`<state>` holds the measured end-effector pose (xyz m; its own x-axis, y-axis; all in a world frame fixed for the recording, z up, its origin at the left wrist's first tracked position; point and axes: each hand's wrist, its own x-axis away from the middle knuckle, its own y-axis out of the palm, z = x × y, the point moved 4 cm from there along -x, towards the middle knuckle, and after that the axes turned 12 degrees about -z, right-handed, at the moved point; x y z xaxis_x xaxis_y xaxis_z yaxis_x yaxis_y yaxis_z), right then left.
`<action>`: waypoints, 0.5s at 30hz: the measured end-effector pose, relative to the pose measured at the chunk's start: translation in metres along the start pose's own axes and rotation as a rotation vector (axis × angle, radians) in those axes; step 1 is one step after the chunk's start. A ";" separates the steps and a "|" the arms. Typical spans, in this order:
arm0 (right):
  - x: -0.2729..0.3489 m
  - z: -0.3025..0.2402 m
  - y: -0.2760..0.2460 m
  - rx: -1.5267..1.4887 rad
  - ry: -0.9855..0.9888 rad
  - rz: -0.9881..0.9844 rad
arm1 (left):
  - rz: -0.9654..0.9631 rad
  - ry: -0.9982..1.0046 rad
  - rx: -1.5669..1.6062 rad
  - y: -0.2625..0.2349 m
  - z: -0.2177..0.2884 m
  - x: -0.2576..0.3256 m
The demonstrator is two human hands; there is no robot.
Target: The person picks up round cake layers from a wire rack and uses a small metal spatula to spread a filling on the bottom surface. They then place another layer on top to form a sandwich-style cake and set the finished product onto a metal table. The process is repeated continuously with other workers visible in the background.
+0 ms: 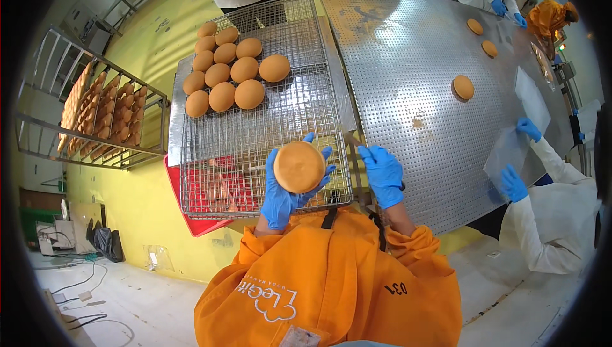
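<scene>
In the head view, your left hand (284, 187) holds a round golden bun (299, 166) from underneath: the bun lies flat on your palm, and your fingers (326, 156) spread and curl up round its far and right edges, so they cradle it rather than pinch it. The bun is round, so it has no long axis to line up; what counts is that it sits over the near right corner of the wire rack (255, 156), above the bare mesh, with the group of buns (226, 73) well apart from it toward the far left of that same rack. So the open stretch of rack lies straight ahead of your left fingers, between the bun in your hand and that group.

Your right hand (384, 175) holds nothing. Its fingers lie close together and nearly straight, pointing away from you, resting on or just above the near edge of the perforated metal table (414, 60), just beside the rack's right rim. It is near the bun but not touching it; the left hand alone carries it.

On the table, three more buns (463, 87) lie far to the right, well apart from both your hands. A red tray (191, 213) shows beneath the rack's near left corner. Other people's blue-gloved hands (513, 183) work at the table's right side and far edge
</scene>
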<state>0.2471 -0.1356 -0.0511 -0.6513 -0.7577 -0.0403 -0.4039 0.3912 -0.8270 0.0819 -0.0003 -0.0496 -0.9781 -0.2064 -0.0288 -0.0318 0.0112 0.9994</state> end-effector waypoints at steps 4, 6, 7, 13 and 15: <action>0.009 0.014 0.022 -0.705 0.186 -0.174 | -0.037 0.154 0.081 0.018 -0.009 -0.001; 0.016 0.002 0.028 -0.864 0.130 -0.143 | -0.115 0.144 -0.107 0.018 -0.008 -0.001; 0.019 -0.003 0.029 -0.857 0.124 -0.102 | -0.180 0.115 -0.236 0.019 -0.008 -0.001; 0.041 -0.066 -0.004 -0.534 -0.462 -0.022 | -0.066 0.304 -0.885 0.010 -0.002 0.005; 0.034 -0.053 0.003 -0.463 -0.430 -0.067 | -0.137 0.387 -1.013 0.020 -0.006 -0.001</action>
<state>0.1895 -0.1322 -0.0249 -0.3373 -0.8930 -0.2979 -0.7334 0.4477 -0.5116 0.0831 -0.0061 -0.0298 -0.8424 -0.4404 -0.3103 0.2225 -0.8089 0.5442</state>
